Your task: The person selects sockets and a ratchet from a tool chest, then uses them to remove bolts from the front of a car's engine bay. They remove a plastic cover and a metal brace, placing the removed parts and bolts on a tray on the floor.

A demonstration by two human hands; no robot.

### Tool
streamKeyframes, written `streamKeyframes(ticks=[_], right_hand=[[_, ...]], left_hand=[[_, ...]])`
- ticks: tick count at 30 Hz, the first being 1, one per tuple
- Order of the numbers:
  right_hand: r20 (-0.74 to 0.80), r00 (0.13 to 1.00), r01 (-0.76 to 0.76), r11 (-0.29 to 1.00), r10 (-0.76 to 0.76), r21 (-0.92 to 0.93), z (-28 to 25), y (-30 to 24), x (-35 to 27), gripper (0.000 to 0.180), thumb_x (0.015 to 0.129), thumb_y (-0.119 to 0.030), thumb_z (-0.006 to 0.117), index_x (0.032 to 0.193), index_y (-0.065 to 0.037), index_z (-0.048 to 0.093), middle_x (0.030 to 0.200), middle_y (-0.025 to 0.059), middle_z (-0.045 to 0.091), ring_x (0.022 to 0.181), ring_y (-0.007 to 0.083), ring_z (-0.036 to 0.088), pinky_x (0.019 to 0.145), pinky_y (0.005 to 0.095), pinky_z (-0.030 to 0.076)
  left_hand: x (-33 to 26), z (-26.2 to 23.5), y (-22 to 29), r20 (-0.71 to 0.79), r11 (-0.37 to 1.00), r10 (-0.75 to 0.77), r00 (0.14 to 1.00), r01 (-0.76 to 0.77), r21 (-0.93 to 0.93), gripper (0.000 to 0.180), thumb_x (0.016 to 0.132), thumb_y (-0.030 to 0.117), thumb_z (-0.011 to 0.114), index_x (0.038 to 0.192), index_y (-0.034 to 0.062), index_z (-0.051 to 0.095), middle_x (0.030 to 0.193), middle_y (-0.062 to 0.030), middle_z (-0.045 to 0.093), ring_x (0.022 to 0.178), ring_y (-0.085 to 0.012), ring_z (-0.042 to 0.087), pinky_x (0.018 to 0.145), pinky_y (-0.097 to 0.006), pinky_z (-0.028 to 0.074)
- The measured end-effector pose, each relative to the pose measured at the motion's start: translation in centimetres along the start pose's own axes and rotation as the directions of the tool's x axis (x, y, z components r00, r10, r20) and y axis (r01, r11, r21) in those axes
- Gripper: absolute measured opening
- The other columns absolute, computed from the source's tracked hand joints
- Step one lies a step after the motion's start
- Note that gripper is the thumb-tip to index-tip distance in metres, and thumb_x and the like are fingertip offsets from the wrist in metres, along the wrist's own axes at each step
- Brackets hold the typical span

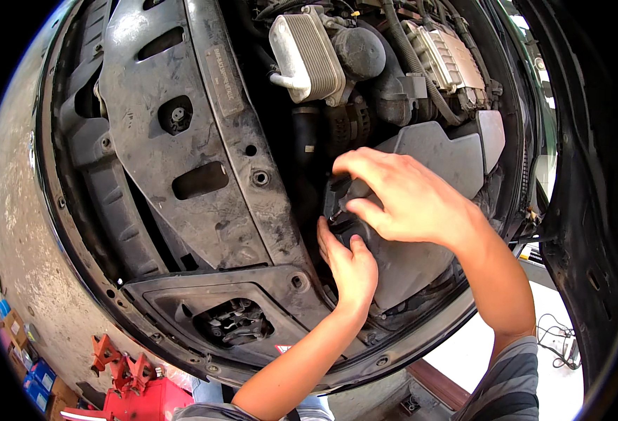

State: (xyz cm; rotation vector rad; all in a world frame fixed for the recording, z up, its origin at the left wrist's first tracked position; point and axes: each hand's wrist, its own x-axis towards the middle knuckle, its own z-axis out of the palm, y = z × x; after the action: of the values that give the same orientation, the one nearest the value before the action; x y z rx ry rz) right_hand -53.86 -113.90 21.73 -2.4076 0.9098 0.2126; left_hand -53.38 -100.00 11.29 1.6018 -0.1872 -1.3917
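Observation:
Both my hands are inside a car's engine bay, at a black plastic part [336, 201] beside a large grey plastic cover [421, 270]. My right hand [406, 195] curls over the part from above, fingers on its far side and thumb on its near side. Below it, my left hand [352, 272] has its fingers stretched out along the part's lower end, with the thumb held apart. My fingers hide much of the part, so its exact kind cannot be made out.
A ribbed metal cooler [309, 56] and a round black housing [361, 53] stand beyond my hands. On the left runs a dusty black front panel [162, 133] with cut-outs. The raised hood [589, 231] edges the right side. Red jack stands [123, 365] are on the floor, lower left.

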Motion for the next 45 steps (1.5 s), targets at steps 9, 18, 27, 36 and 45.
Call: streamKeyframes(ticks=[9,18,27,36,45], right_hand=[[0.068,0.993,0.103,0.992,-0.098,-0.078,-0.6,0.8,0.2,0.027,0.091,-0.025,0.061,0.1,0.001,0.061,0.102,0.0206,0.061,0.093,0.0385,0.062,0.079,0.0463,0.05],[0.054,0.989,0.138,0.99,-0.138,0.002,0.3,0.7,0.4,0.022,0.089,-0.022,0.064,0.094,-0.001,0.059,0.099,0.0192,0.061,0.091,0.0379,0.061,0.079,0.0462,0.049],[0.044,0.992,0.121,0.983,-0.116,-0.139,-0.8,0.2,0.2,0.032,0.093,-0.029,0.06,0.091,0.002,0.059,0.072,0.021,0.065,0.074,0.0407,0.066,0.067,0.0482,0.053],[0.113,0.99,0.097,0.988,-0.083,-0.122,-0.9,0.0,-0.3,0.021,0.087,-0.021,0.063,0.095,-0.001,0.061,0.094,0.0201,0.066,0.084,0.0374,0.067,0.072,0.0461,0.054],[-0.017,0.991,0.132,0.991,-0.131,0.035,0.5,0.9,-0.3,0.026,0.084,-0.008,0.061,0.109,0.0,0.058,0.104,0.0178,0.065,0.089,0.0345,0.065,0.077,0.043,0.051]], left_hand=[[1.0,0.7,0.7,-0.115,0.994,-0.037,0.993,0.024,-0.109,0.054,0.087,0.0,0.049,0.139,-0.006,0.033,0.139,-0.0277,0.034,0.13,-0.0416,0.034,0.111,-0.046,0.027],[1.7,1.5,-0.3,-0.196,0.999,-0.021,0.98,0.026,0.022,0.05,0.085,0.003,0.049,0.133,-0.0022,0.039,0.137,-0.0264,0.037,0.128,-0.0425,0.034,0.11,-0.049,0.025],[1.7,2.1,-0.4,-0.229,0.996,-0.006,0.973,0.027,0.086,0.048,0.085,0.003,0.048,0.133,-0.0015,0.041,0.136,-0.0257,0.038,0.128,-0.0418,0.035,0.11,-0.048,0.025],[1.7,2.3,-0.9,-0.251,0.995,0.071,0.965,-0.051,0.083,0.047,0.085,0.001,0.046,0.132,-0.0027,0.042,0.135,-0.0258,0.04,0.127,-0.0412,0.035,0.109,-0.047,0.026],[2.1,2.2,-1.2,-0.261,0.996,0.051,0.964,-0.031,0.081,0.046,0.084,0.002,0.047,0.13,-0.0022,0.043,0.132,-0.0263,0.041,0.125,-0.0415,0.038,0.108,-0.049,0.028]])
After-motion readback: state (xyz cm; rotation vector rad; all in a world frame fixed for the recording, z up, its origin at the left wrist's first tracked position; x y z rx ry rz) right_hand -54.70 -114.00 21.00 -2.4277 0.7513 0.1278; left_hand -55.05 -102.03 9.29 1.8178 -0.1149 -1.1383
